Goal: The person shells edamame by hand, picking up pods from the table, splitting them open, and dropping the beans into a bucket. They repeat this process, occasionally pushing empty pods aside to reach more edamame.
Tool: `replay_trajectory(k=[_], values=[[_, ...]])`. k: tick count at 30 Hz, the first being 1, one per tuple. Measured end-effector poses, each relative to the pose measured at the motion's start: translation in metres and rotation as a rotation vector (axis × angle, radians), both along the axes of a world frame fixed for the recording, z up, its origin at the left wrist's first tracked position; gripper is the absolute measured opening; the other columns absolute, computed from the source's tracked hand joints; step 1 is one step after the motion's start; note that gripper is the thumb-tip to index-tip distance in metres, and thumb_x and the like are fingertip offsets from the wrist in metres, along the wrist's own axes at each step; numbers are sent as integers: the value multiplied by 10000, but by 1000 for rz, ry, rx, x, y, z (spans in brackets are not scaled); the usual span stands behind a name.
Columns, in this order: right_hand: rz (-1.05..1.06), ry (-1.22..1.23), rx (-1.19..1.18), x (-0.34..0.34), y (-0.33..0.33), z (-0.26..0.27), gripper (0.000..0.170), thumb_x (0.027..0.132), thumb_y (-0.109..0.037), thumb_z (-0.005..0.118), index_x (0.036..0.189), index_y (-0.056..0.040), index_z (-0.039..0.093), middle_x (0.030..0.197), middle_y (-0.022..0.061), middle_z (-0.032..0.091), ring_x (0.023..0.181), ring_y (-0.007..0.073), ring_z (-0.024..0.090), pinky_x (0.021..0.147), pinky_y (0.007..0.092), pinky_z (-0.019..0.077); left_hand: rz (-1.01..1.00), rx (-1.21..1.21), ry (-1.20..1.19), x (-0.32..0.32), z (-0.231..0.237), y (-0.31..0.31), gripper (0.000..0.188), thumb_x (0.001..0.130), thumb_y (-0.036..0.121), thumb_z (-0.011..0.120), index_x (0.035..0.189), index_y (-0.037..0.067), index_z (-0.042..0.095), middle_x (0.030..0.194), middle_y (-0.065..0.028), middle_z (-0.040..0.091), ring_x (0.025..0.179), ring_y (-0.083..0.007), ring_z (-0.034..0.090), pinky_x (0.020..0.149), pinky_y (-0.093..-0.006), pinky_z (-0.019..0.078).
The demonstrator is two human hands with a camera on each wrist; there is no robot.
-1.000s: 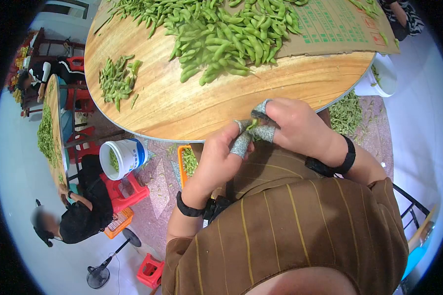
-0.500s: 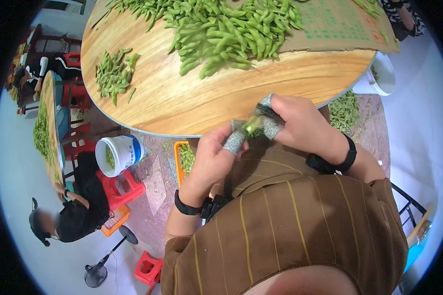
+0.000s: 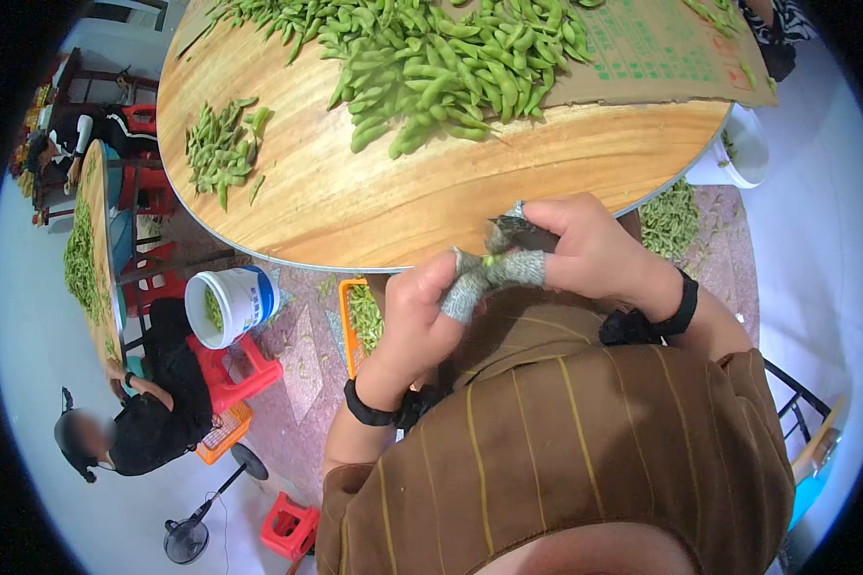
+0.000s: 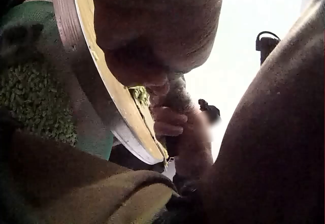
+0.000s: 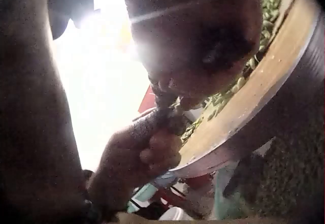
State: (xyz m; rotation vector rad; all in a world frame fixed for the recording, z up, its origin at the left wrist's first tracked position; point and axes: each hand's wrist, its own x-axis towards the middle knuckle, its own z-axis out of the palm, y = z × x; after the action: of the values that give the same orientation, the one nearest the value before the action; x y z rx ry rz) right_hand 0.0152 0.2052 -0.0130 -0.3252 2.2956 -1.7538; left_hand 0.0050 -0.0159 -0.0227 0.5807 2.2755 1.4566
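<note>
Both hands meet at the near edge of the wooden table, above the lap. Between the wrapped fingertips shows a small bit of a green pod, mostly covered by the fingers. The left hand pinches it from the left, grey tape round its thumb and finger. From the right, the right hand pinches at the same spot, its fingers taped too, with a dark piece on one fingertip. Beyond them lies a large heap of green pods. In the wrist views the fingertips are dark and the pod is hard to make out.
A small pile of pods lies at the table's left, cardboard at the right. Below stand a white bucket, an orange crate, a red stool and another white bucket. A person in black sits at the left.
The hands have drawn closer together than half a second ago, and less of the green between them shows. The right hand has moved slightly down.
</note>
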Motion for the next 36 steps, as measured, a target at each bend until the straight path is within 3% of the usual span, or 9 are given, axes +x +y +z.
replay_trajectory(k=[1,4,13,20,23,25,29,32,36], values=[[43,-361,-205,0,3,7,157,825,-178,678,918,-54,652,667,11,609,533,111,578,477,257,449,-53,90,-57,-1,5,1,75,894,55,543,856,19,596,653,-2,596,559,-72,547,506,-213,422],[157,-581,-402,-3,10,7,170,833,-199,692,929,-61,660,672,-53,574,532,18,515,448,180,409,-190,281,-171,-3,12,5,90,903,83,547,887,11,598,671,0,588,552,-65,528,497,-206,408],[130,-582,-531,-4,11,-10,171,832,-198,696,905,-54,640,663,-21,575,483,45,506,409,188,381,-102,478,-697,-5,5,2,133,928,148,577,988,32,606,737,2,593,589,-74,525,522,-200,406],[46,-631,-674,1,7,-13,240,817,-172,730,954,-32,589,665,1,567,426,58,464,374,203,340,19,819,-717,-1,-20,5,235,919,238,596,966,11,556,638,-60,551,522,-129,503,509,-263,428],[47,-540,-555,4,4,-15,185,840,-189,694,932,-52,608,681,-13,579,517,63,522,447,204,397,125,639,-727,-1,-16,8,160,939,156,578,1025,21,589,873,-32,620,687,-91,574,578,-221,469],[-102,-236,-446,10,-7,-25,187,835,-189,699,931,-52,615,702,-23,593,601,62,554,526,219,438,149,521,-595,-1,-12,12,150,939,134,572,1040,23,589,899,-29,627,734,-82,584,607,-213,479],[-58,80,-190,10,-9,-15,210,814,-202,715,928,-54,618,714,20,619,640,110,583,590,257,463,204,415,-355,-2,-10,23,184,921,66,581,1099,20,588,974,-20,642,823,-57,593,652,-195,487],[-27,210,28,10,-8,-15,268,771,-232,735,920,-52,605,735,139,602,631,288,592,597,336,475,221,495,-477,-2,-5,21,210,892,35,613,1101,19,601,984,-24,649,826,-63,598,662,-202,492],[-2,262,147,13,-6,-14,240,731,-153,712,903,-44,584,762,138,587,713,324,600,621,374,484,310,374,-368,-3,1,9,178,872,28,636,1048,1,629,951,-16,661,794,-74,602,669,-224,501]])
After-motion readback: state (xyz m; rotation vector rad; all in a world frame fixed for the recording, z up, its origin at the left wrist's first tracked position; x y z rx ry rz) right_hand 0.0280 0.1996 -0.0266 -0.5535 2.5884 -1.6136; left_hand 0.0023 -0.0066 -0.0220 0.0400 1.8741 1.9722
